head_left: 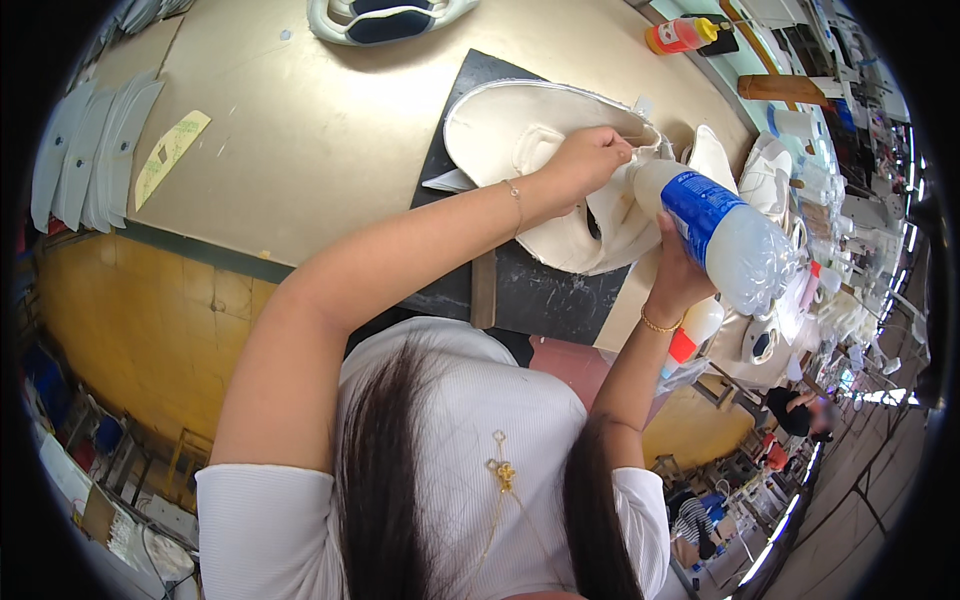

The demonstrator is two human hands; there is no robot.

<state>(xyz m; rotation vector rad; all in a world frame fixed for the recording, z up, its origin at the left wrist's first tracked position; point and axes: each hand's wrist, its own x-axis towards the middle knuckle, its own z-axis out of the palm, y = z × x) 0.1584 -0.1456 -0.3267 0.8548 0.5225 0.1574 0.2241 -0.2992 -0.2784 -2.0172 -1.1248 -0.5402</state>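
My right hand (682,268) grips a clear plastic bottle (745,243) with a blue label and whitish contents, tilted so that its narrow end points toward my left hand. My left hand (588,162) is closed, thumb and fingers pinched together by the bottle's narrow end; what they pinch is too small to make out. Beneath both hands lies a cream shoe upper (500,115), its curved sides spread open, on a black board (560,310). Its part behind the bottle is hidden. A brown wooden bar (483,290) rests at the board's near edge.
Stacked pale cut pieces (100,155) and a yellow-green template (172,158) lie at the left. A white-and-navy shoe part (390,20) sits at the far edge. A red-and-yellow bottle (682,35) stands far right; a red-collared white bottle (690,335) is near my right wrist.
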